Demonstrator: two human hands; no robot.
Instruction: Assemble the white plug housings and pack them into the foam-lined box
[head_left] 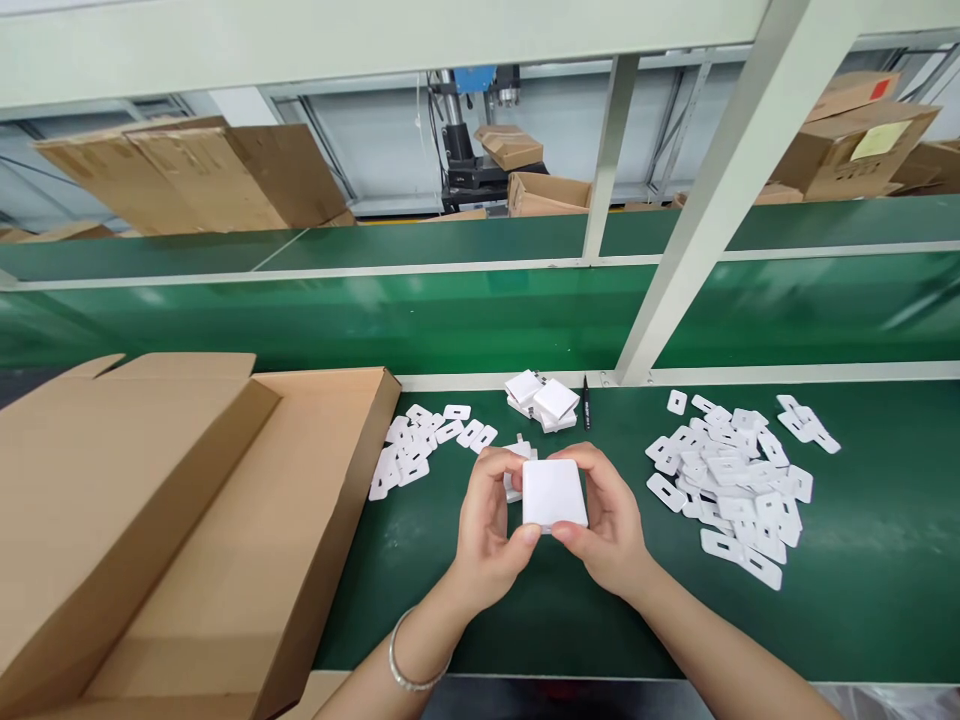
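Note:
Between my two hands is a small white square plastic case [554,492], its smooth flat face turned up. My left hand [491,530] grips its left side, with the thumb at the near edge. The right side is held by my right hand [609,520], its thumb also pressing the near edge. Just behind the left fingers, partly hidden, lie more white plastic pieces [516,482]. Farther back, a small stack of similar white square cases [551,400] rests on the green table, with a black pen-like tool [586,405] beside it.
An open cardboard box [247,540] takes up the left side. Flat white slotted plates lie in a smaller pile [412,445] by the box and a larger pile [739,480] on the right. A slanted white post [720,200] rises behind the green table [862,590].

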